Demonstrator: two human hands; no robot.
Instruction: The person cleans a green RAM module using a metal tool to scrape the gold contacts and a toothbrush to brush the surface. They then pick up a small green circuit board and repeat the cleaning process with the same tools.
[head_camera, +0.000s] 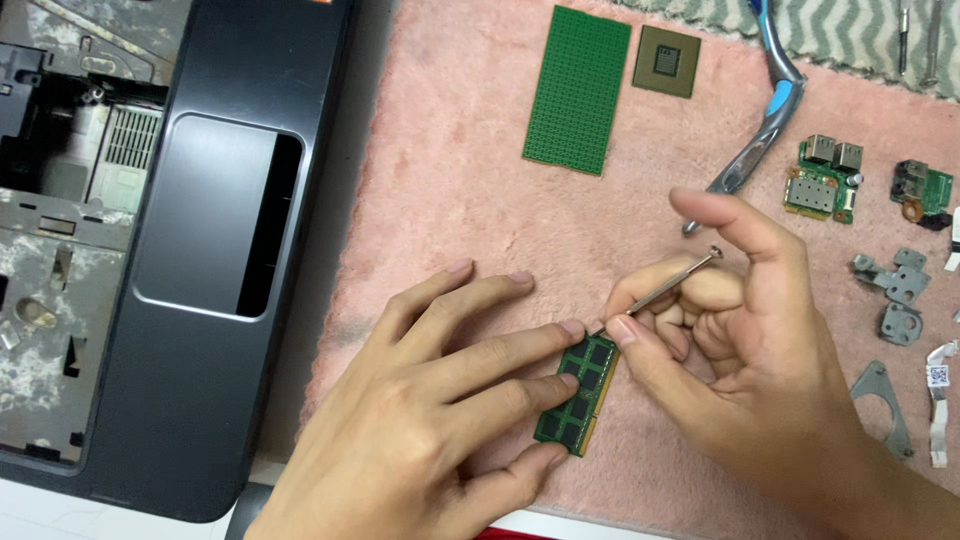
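A green memory module (578, 394) is laid flat on the pink fleece mat (470, 190), near the mat's near edge and between the two hands. Its long axis runs from near-left to far-right, tilted only slightly off the near-far line; the black chips face upward.

The module is pinned by the left hand (440, 400). The fingers are extended and spread, not clenched: two fingertips are pressed on the module's left long edge and top face, and the thumb is set at its near end. Nothing is gripped by this hand; the module is only held down.

A thin metal tool (660, 288), apparently a small precision screwdriver with a disc-shaped cap, is held in the right hand (740, 340). The shaft is pinched between thumb and curled fingers, while the index finger is raised clear. The tool slopes from its cap at far-right down to its tip at near-left, and the tip is placed at the far end of the module, just beside the left index fingertip. The tool's axis is thus roughly in line with the module's long axis.

The left hand lies directly on the module; the right hand reaches it only through the tool.

A dark laptop base cover (200, 300) lies well apart to the left.
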